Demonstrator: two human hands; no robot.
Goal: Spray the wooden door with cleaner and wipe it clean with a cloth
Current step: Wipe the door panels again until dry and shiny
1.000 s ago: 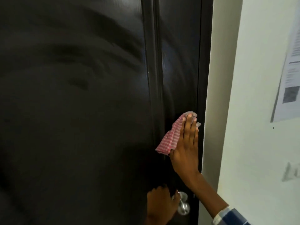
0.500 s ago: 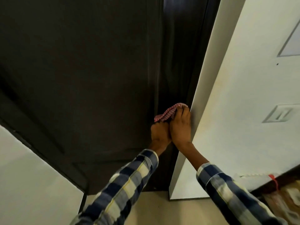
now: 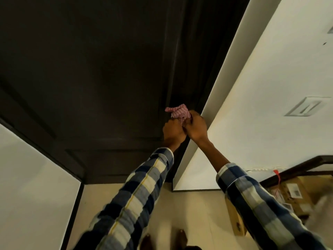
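Door: cloth above fingers.

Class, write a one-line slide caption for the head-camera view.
Both hands, left and right, bunch a pink checked cloth against the dark wooden door.

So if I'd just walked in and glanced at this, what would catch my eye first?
Probably the pink cloth, bunched up against the dark door near its right edge, the one bright spot on all that dark wood. Both hands meet on it: the left hand just below and the right hand beside it, checked sleeves reaching up from below. To the right, a white wall carries a switch plate.
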